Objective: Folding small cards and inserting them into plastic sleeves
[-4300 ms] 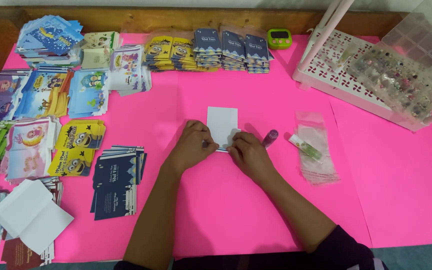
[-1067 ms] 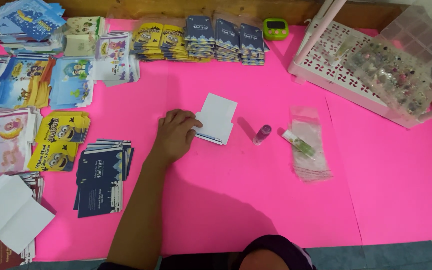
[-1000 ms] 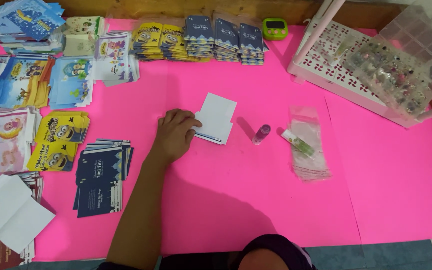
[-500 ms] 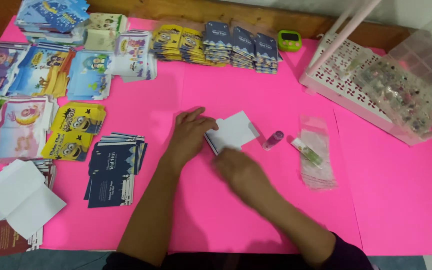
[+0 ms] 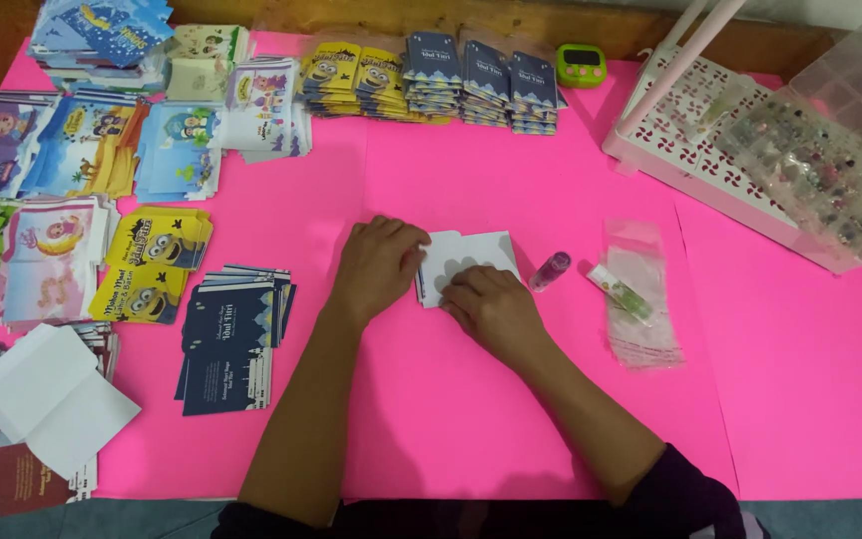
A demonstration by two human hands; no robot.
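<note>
A big pink table cover (image 5: 471,419) fills the view, with a wooden edge along the far side. On the far right stands a white rack (image 5: 690,110) with a clear box of small bits (image 5: 820,160) resting on it. Along the left and the far side lie many piles of small colourful envelopes (image 5: 82,150). A pile of dark blue envelopes (image 5: 231,334) sits near the left arm, and some plain white sheets (image 5: 52,394) lie at the near left corner.

In the middle lies a small stack of white envelopes (image 5: 471,258), flat on the pink cover. The left hand (image 5: 379,268) rests flat at its left edge, fingers curled a little, holding nothing. The right hand (image 5: 491,304) presses down on the near right part of the stack, fingers bent, gripping nothing that I can see.

Just to the right lie a small purple tube (image 5: 551,270) and a pile of clear plastic sleeves (image 5: 639,299) with a little green tube (image 5: 619,291) on top. A green timer (image 5: 581,64) sits far back.

To do this part well, I think both hands should press evenly. The left hand should keep the stack from sliding, and the edges should stay lined up.
</note>
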